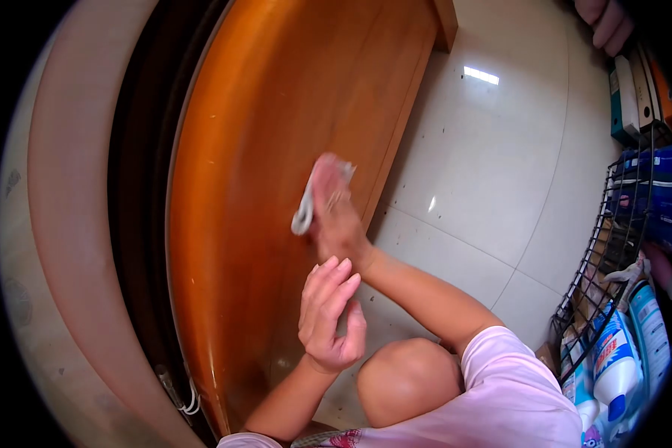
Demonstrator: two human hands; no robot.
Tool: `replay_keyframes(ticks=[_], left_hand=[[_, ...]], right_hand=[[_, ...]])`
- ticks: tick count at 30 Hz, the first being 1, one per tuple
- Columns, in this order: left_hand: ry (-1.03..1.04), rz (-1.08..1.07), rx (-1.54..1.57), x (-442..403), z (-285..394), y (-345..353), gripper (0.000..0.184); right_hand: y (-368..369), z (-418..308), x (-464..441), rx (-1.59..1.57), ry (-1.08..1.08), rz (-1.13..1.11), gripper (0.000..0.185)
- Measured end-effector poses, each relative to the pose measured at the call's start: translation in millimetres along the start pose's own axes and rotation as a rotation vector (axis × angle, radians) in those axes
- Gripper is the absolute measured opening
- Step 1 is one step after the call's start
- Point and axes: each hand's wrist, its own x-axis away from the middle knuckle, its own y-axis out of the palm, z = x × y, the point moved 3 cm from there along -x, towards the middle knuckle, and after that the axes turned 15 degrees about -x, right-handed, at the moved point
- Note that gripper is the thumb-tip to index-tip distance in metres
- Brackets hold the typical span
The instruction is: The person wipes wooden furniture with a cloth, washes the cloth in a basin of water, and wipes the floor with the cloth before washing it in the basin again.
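Filling the middle and upper left of the frame, an orange-brown wooden panel (254, 112) is curving downward beside a pale tiled floor (493, 149), which is spreading across the upper right. A black wire basket (596, 250) is standing along the right edge, with a blue-and-white bottle (614, 366) lying at the lower right. A bare knee (409, 377) is showing at the bottom centre. Near the centre, the right hand (341, 224) is reaching over the panel, blurring, its fingers gripping a folded whitish cloth (303, 213). Just below, the left hand (327, 321) is hovering with its fingers open and loosely bent, holding nothing visible. The cloth is lying between the right hand and the panel, its folded end sticking out toward the left.
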Motion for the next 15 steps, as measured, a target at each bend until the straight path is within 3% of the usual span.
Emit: replay_keyframes(ticks=[4,6,9,11,12,15], left_hand=[[-0.001,-0.004,-0.013,-1.4,-3.8,-5.5,0.041],[-0.002,0.003,-0.022,-2.6,-4.8,-10.1,0.041],[-0.002,0.020,-0.034,-4.1,-5.5,-17.8,0.041],[0.037,0.034,-0.104,-7.9,-3.1,-27.5,0.039],[0.032,0.041,-0.152,-6.0,-2.1,-35.3,0.035],[0.054,0.131,-0.084,-8.5,-3.4,-43.1,0.036]], right_hand=[[-26.8,29.6,-67.8,-0.106,0.153,0.334,0.055],[-27.5,22.7,-83.4,-0.082,0.141,0.329,0.055],[-4.1,-14.3,-67.5,-0.042,-0.054,0.197,0.056],[34.2,-47.6,-35.3,0.154,-0.195,-0.115,0.050],[37.1,-60.5,-27.2,0.103,-0.321,-0.041,0.045],[18.2,-55.3,-45.8,0.034,-0.342,-0.141,0.045]])
